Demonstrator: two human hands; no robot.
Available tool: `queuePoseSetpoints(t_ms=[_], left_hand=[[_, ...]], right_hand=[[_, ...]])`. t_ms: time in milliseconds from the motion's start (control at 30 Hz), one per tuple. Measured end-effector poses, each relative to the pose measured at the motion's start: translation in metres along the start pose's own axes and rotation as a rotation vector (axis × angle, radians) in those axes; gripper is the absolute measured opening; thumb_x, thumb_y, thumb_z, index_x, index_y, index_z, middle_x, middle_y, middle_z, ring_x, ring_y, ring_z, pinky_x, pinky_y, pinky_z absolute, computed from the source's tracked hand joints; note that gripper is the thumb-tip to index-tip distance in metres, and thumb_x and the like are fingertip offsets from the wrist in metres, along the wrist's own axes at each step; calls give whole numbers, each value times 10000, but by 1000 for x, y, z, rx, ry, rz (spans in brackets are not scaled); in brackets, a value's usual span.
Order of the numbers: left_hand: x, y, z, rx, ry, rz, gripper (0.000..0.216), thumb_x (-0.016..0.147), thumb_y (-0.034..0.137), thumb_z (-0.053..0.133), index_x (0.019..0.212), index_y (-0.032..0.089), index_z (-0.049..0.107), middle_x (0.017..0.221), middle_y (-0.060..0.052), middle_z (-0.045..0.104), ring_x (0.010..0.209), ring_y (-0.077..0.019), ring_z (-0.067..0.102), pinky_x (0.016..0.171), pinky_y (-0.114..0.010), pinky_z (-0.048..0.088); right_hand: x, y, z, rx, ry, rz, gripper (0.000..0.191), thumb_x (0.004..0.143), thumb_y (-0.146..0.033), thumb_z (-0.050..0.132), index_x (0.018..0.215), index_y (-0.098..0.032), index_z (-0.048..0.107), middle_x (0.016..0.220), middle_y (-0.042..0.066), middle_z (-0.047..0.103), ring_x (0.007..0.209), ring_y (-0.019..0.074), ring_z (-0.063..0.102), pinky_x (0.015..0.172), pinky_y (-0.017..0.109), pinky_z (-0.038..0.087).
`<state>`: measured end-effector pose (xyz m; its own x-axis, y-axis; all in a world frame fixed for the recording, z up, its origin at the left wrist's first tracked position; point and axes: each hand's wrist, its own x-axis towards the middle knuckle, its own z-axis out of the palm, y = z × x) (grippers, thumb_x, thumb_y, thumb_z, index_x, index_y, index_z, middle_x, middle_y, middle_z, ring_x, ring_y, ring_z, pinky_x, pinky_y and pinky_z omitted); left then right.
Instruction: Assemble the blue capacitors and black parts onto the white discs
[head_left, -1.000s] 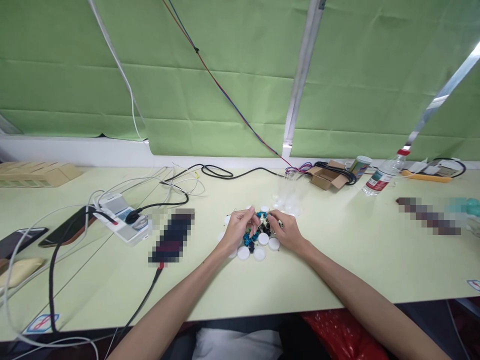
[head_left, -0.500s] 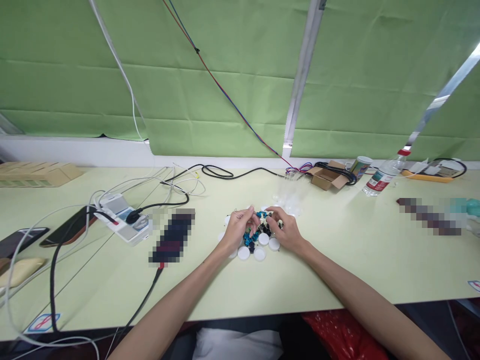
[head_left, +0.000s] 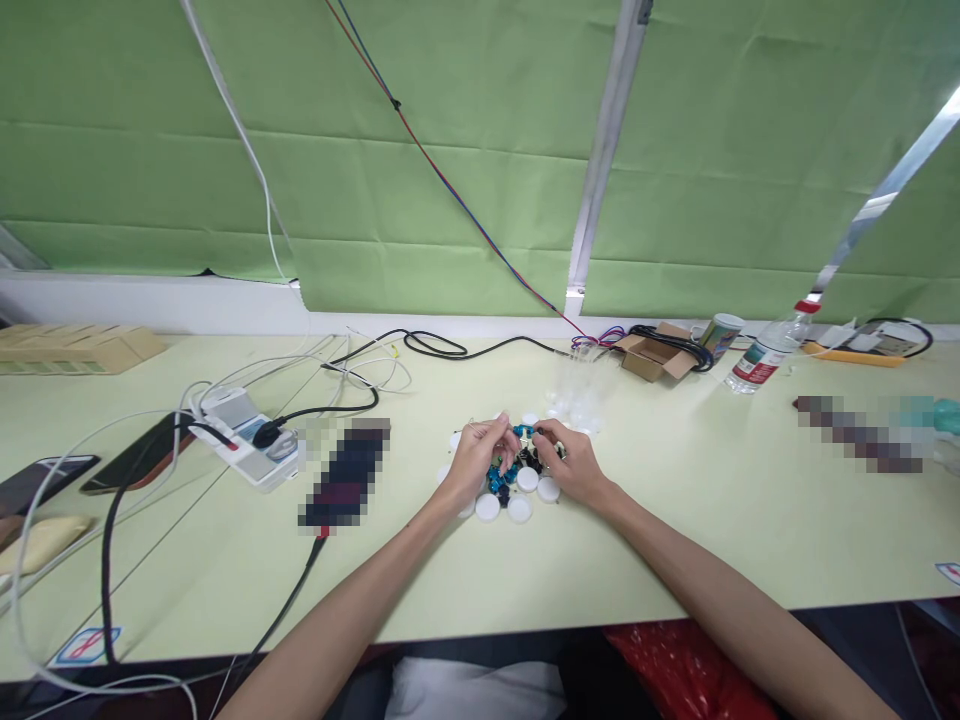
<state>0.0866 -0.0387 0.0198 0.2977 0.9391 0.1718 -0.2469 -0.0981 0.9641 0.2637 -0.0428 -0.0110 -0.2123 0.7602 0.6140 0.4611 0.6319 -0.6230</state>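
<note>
My left hand (head_left: 477, 458) is closed above a small pile of parts, thumb and fingertips together. A small blue part (head_left: 523, 431) shows at its fingertips, between my two hands. My right hand (head_left: 571, 460) is closed from the other side, its fingers bent into a pinch with something dark at the tips, too small to make out. Beneath the hands lie more blue parts (head_left: 501, 480) and several black parts (head_left: 530, 459). White round caps (head_left: 487, 507) lie flat around this pile. The left palm hides some of the pile.
Clear plastic pieces (head_left: 579, 395) stand behind my hands. At the back right are an open cardboard box (head_left: 657, 357), a can (head_left: 722, 334) and a water bottle (head_left: 769, 350). To the left lie a power strip (head_left: 251, 440), phones (head_left: 139, 455) and loose cables (head_left: 360, 385).
My right fingertips have shifted slightly right, away from the blue part. My left hand stays nearly still with the blue part at its fingertips.
</note>
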Motion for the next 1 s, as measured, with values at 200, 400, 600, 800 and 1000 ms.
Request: queuePoseSetpoints(t_ms=[200,400,600,800,1000], left_hand=[[-1,2,2,5,-4,-11,515,845,544,576,553,122,616,513,-8,525,415,-90,476,422,-231,356],[0,0,1,-27,-3,-9,492,848,516,587,559,120,623,523,-5,518,421,-87,478,424,-230,358],[2,1,0,-106,20,-20,477,844,495,599,552,118,621,516,-1,501,411,-87,474,410,-227,345],[2,1,0,-110,25,-21,494,841,520,592,555,118,624,510,-5,507,412,-90,476,406,-227,345],[1,1,1,-101,20,-21,482,830,510,612,548,118,619,521,-4,502,417,-84,475,411,-222,348]], right_hand=[[1,-2,-1,-15,-30,5,292,994,-340,388,842,-186,585,634,-10,557,551,118,488,595,253,402],[1,-1,-1,5,-16,11,267,988,-337,400,876,-189,593,625,-15,548,552,121,493,585,256,409],[0,-4,0,114,13,-1,241,933,-314,521,1142,-196,518,646,-39,544,560,121,512,569,246,440],[0,-4,0,109,4,15,208,941,-314,504,1112,-196,526,640,-36,534,562,121,519,545,243,424],[0,-2,0,52,8,20,187,955,-333,476,1036,-187,560,631,-31,542,554,121,513,574,251,427]])
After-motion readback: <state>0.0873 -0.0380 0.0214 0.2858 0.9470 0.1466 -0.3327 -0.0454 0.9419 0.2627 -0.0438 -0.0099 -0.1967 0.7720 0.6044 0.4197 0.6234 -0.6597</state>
